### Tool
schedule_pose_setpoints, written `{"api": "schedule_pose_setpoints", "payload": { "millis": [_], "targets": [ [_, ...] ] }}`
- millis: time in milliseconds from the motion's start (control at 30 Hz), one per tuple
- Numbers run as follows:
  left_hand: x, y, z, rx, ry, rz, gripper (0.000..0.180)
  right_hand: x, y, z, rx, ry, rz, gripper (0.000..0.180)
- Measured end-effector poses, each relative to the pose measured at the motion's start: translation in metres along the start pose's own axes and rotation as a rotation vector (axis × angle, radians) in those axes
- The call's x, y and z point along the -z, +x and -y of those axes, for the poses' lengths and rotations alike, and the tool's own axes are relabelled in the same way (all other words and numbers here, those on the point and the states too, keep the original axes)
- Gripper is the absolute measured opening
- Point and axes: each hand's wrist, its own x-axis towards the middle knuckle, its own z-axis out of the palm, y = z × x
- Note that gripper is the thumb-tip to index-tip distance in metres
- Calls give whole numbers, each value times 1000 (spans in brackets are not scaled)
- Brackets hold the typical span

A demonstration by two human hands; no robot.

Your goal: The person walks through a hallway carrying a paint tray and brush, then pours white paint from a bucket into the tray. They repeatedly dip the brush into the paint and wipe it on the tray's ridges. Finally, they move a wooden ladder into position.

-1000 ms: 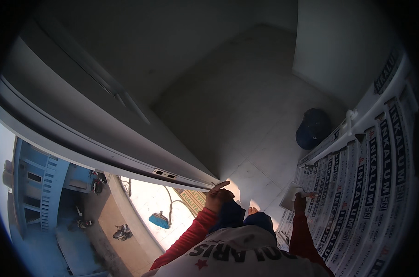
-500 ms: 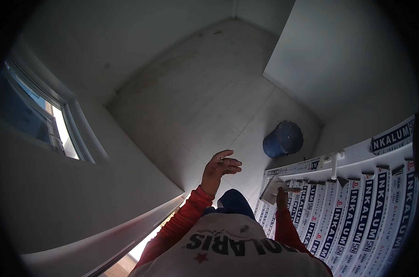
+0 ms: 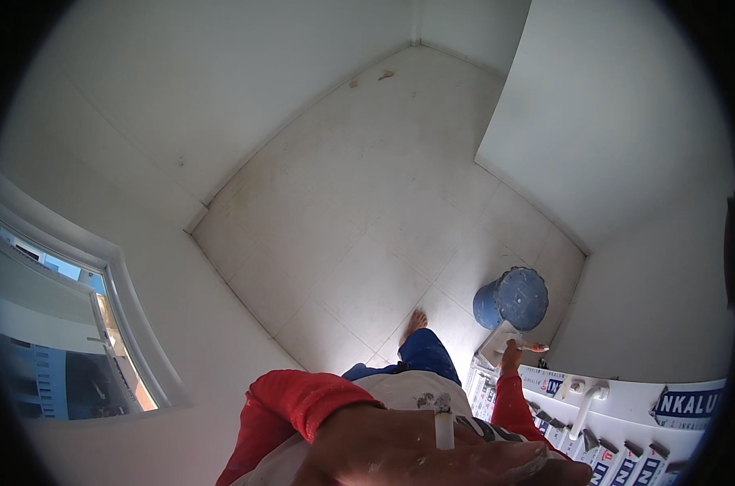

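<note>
Two hands show from my remote seat above a white tiled room: the left hand (image 3: 416, 449) fills the lower edge very close to the lens, fingers lying flat together with a small white stick (image 3: 443, 428) held upright between them. The right hand (image 3: 511, 355), red-sleeved, reaches toward a flat pale tool (image 3: 499, 340) resting on a white door (image 3: 626, 405) with a handle; I cannot tell whether those fingers grip it. A blue bucket (image 3: 513, 298) stands just beyond, near a bare foot (image 3: 414, 322).
</note>
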Motion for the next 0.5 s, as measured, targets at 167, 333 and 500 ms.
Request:
{"api": "schedule_pose_setpoints", "payload": {
  "millis": [167, 333, 500],
  "targets": [
    [70, 106, -31, 36, 125, 157, 110, -39, 82, 47, 57, 214, -107, 45],
    [131, 168, -70, -33, 343, 168, 111, -80, 148, 129, 20, 64, 4, 40],
    [196, 220, -122, -153, 462, 206, 113, -127, 209, 204, 100, 169, 72, 37]
  ]
}}
